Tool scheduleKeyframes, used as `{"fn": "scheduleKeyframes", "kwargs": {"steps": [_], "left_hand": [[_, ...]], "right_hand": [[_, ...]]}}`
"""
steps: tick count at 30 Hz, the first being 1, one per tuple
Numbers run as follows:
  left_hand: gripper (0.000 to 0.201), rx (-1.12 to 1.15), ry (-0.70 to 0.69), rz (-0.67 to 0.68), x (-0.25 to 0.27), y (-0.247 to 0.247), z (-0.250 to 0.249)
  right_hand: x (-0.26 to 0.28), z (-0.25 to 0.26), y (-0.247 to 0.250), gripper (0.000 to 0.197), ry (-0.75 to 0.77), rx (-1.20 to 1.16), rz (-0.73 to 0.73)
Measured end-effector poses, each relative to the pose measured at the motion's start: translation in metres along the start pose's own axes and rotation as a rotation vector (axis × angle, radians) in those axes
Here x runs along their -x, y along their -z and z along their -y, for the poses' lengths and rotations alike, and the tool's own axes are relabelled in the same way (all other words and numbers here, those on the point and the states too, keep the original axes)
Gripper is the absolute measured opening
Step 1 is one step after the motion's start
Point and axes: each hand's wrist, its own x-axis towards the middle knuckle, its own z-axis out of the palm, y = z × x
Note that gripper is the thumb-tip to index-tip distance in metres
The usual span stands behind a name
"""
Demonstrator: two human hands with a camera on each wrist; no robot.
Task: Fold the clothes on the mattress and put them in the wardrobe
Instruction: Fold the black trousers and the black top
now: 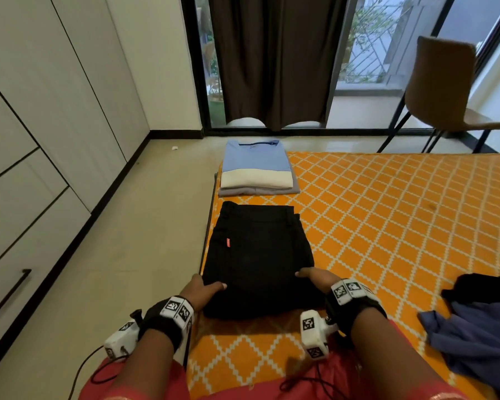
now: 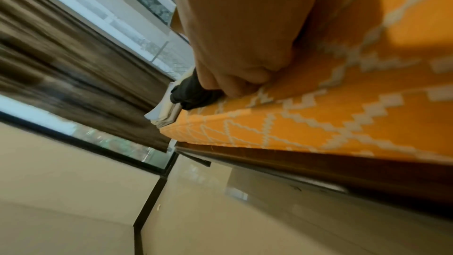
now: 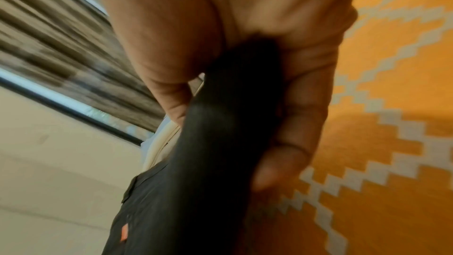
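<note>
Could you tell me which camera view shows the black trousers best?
The head view: the folded black trousers lie there whole. The right wrist view shows them blurred in close-up; the left wrist view shows only a corner.

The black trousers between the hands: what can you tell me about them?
The black folded denim-like trousers lie flat as a neat rectangle near the left edge of the orange diamond-patterned mattress, with a small red tab on the back pocket. The left hand and right hand grip the near corners, thumbs on top.
</note>
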Motion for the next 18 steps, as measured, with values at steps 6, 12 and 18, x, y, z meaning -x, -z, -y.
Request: {"fn": "scheduleKeyframes", "kwargs": {"steps": [6, 12, 18], "left_hand": [[0.036, 0.267, -0.086, -0.021, 0.037, 0.018, -0.043], [0.016, 0.331, -0.284, -0.063, 0.071, 0.009, -0.093], [0.014, 0.257, -0.498, 0.025, 0.077, -0.029, -0.157]], "right_hand": [[0.040, 0.014, 0.011, 0.020, 0.180, 0.089, -0.027], [0.063, 0.022, 0.057, 0.016, 0.367, 0.022, -0.071], [0.067, 0.026, 0.116, 0.024, 0.493, 0.052, -0.155]]}}
